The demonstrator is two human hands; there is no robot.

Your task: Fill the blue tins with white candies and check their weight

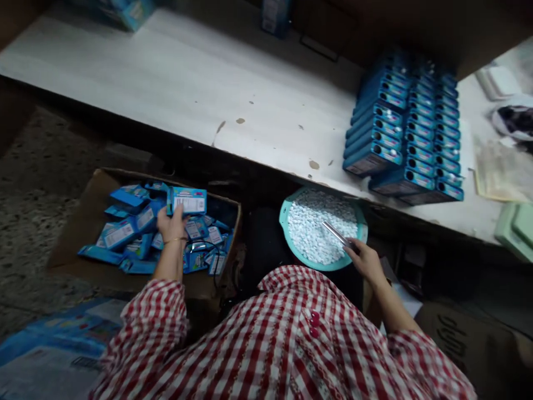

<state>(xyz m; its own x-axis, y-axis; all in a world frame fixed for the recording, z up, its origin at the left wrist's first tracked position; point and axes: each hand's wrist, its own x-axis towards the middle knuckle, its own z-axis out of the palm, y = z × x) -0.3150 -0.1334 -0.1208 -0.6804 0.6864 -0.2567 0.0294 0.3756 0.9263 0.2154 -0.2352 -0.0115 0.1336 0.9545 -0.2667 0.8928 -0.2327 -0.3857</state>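
Note:
My left hand (171, 223) is closed on a small blue box (190, 201) with a white printed panel. It holds the box over an open cardboard carton (79, 222), where several similar blue boxes (120, 233) lie jumbled. On my lap rests a turquoise basin (287, 236) full of small white pellets (312, 222). The fingers of my right hand (363, 256) are wrapped round a shiny metal scoop (336, 233), whose far end reaches over the pellets. What the scoop's tip carries is too blurred to tell.
A white worktable (266, 105) with chipped paint runs across in front of me. Stacked blue boxes (408, 133) stand in rows on its right side. Beyond them sits a pale green container (516, 228). A large blue printed package (54, 350) lies at the lower left.

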